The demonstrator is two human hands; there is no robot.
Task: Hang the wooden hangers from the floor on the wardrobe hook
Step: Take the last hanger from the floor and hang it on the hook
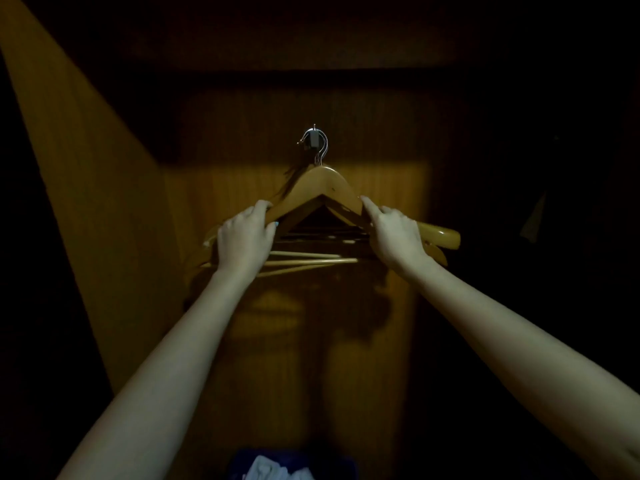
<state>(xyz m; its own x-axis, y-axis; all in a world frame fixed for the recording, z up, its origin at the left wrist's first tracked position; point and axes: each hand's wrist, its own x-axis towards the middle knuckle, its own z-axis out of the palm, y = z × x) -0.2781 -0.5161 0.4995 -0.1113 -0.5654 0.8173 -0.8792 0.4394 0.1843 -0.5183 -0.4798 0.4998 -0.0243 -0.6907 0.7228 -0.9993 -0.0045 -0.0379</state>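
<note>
A bunch of wooden hangers point(320, 188) hangs by its metal hook loops on the small wardrobe hook point(313, 140) fixed to the wooden back panel. My left hand point(244, 242) grips the left arm of the hangers, fingers curled over its top edge. My right hand point(394, 235) holds the right arm the same way. The right ends of the hangers point(441, 235) stick out past my right hand. Several pale crossbars point(311, 261) show between my two hands.
A lit wooden side wall point(90, 209) of the wardrobe rises on the left. The right side is dark. At the bottom centre a blue container point(242, 460) with white cloth point(273, 471) sits low down.
</note>
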